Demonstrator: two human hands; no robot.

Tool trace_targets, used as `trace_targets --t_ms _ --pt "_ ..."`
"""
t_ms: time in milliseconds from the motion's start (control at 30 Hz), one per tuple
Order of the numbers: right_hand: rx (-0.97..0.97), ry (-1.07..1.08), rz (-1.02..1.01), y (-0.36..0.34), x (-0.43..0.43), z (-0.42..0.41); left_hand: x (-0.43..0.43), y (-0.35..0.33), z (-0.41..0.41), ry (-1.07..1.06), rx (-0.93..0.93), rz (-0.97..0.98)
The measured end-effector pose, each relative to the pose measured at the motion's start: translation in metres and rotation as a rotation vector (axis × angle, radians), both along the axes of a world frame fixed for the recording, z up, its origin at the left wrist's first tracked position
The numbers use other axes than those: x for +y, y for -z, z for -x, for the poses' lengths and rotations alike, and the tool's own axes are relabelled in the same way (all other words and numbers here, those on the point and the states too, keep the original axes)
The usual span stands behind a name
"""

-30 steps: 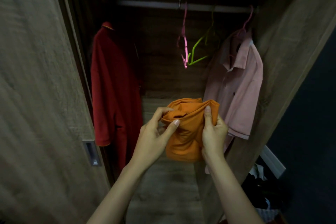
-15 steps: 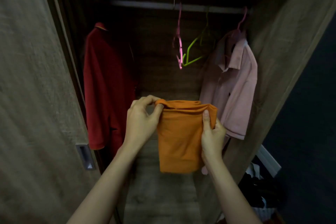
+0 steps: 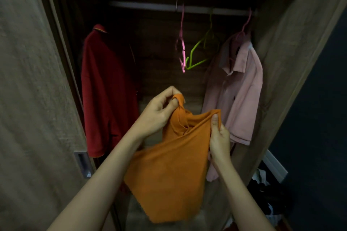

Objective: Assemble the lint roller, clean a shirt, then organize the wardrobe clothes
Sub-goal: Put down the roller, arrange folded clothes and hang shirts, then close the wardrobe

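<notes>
Below the wardrobe rail, the orange shirt, a folded wad a second ago, now hangs open between the left hand, pinching its bunched top corner, and the right hand, pinching the other edge (probably bound for the bare green hanger on that rail).

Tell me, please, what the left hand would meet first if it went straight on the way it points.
Probably the empty pink plastic hanger, hanging ahead and above the left hand, which grips the orange fabric shirt; depth is unclear, so it might pass beneath.
</notes>
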State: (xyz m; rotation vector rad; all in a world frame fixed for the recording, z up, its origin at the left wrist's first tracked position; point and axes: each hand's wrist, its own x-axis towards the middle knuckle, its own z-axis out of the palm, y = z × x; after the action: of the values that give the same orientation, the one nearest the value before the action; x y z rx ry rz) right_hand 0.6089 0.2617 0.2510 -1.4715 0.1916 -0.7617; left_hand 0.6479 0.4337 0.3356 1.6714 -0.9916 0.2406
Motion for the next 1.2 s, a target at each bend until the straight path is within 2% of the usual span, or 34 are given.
trace_targets --t_ms 133,233,333,400,600,800,967,1200 --pt "0.031 -0.12 0.112 -0.004 0.007 -0.007 -0.014 -0.007 -0.002 -0.027 0.021 0.046" --pt "-0.051 -0.019 0.147 -0.008 0.018 -0.004 -0.017 -0.008 -0.009 -0.102 -0.011 0.1" --pt "-0.19 0.137 0.146 -0.016 0.032 0.011 -0.023 0.0 -0.01 -0.161 -0.055 0.042" --pt "-0.22 0.129 0.145 -0.018 0.043 0.023 -0.028 0.01 -0.008 -0.199 -0.04 0.022" --pt "-0.172 -0.093 0.035 -0.012 0.065 0.032 -0.031 0.016 -0.014 -0.279 0.166 0.136" --pt "-0.118 -0.258 0.025 -0.012 0.062 0.028 -0.03 0.021 -0.022 -0.212 0.56 0.333" --pt "-0.105 -0.239 0.145 -0.013 0.057 0.023 -0.029 0.022 -0.025 -0.223 0.643 0.35" --pt "-0.12 -0.002 0.17 -0.018 0.045 0.0 -0.016 0.021 -0.036 -0.253 0.71 0.233"
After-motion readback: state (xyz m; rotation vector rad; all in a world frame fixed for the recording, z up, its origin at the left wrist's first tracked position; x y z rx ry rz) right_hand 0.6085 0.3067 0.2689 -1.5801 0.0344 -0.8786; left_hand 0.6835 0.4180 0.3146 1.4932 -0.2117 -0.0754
